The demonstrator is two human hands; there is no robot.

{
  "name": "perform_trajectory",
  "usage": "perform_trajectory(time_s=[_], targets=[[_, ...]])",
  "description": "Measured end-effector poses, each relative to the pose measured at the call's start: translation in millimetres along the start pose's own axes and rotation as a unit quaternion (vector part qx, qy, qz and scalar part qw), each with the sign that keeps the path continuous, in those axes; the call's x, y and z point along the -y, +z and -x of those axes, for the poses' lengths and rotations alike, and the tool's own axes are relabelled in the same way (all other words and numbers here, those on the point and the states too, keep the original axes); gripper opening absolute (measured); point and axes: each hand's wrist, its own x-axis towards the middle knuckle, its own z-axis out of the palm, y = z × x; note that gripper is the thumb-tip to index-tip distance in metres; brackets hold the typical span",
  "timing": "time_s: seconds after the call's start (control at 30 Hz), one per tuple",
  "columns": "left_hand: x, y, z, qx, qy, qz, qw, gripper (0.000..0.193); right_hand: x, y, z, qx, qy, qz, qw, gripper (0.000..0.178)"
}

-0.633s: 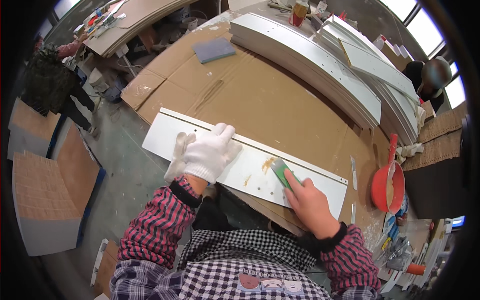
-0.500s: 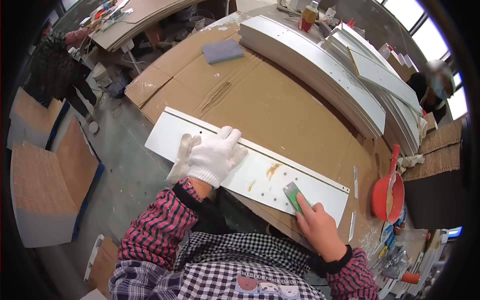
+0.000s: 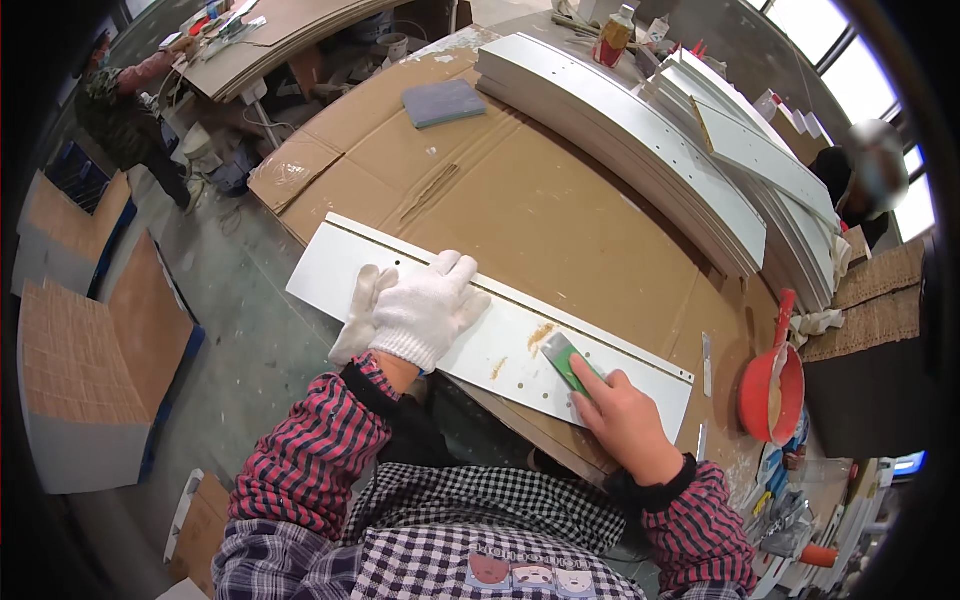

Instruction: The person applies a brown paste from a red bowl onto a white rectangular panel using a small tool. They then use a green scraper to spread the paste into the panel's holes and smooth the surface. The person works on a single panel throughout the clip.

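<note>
A long white panel (image 3: 330, 260) with a groove along its far edge and several small holes lies slantwise on the cardboard-covered table. Brownish patches (image 3: 540, 336) mark its middle. My left hand (image 3: 420, 310), in a white knitted glove, rests spread on the panel's left half. White glove fabric (image 3: 358, 318) bulges beside it; whether this is a second glove I cannot tell. My bare right hand (image 3: 622, 415) grips a flat green tool with a grey end (image 3: 566, 362), which is over the panel just right of the patches; its exact kind is unclear.
Stacked white panels (image 3: 620, 130) line the table's far right side. A grey pad (image 3: 443, 103) lies on the cardboard (image 3: 520, 210). At right are a red pan (image 3: 752, 400) and a thin metal blade (image 3: 707, 365). One person (image 3: 120, 110) stands far left, another (image 3: 865, 180) at right.
My right hand has slid the green tool left and away from me, closer to the brownish patches. My left hand keeps its place on the panel. The person at far left has shifted.
</note>
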Motion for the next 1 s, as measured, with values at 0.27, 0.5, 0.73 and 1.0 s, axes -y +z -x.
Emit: perform_trajectory(time_s=[0.27, 0.5, 0.73, 1.0], targets=[[8, 10, 0, -0.039, 0.008, 0.008, 0.999, 0.035, 5, 0, -13, 0.001, -0.01, 0.002, 1.0, 0.046], [12, 14, -1, -0.04, 0.009, 0.004, 0.999, 0.035, 0, 0, -12, 0.001, -0.016, 0.001, 1.0, 0.048], [12, 8, -1, -0.026, -0.001, 0.025, 0.999, 0.039, -4, -10, -1, 0.006, -0.018, 0.02, 1.0, 0.045], [11, 1, -2, -0.007, -0.011, 0.015, 1.0, 0.039, -17, -17, -15, 0.011, -0.035, 0.021, 0.999, 0.046]])
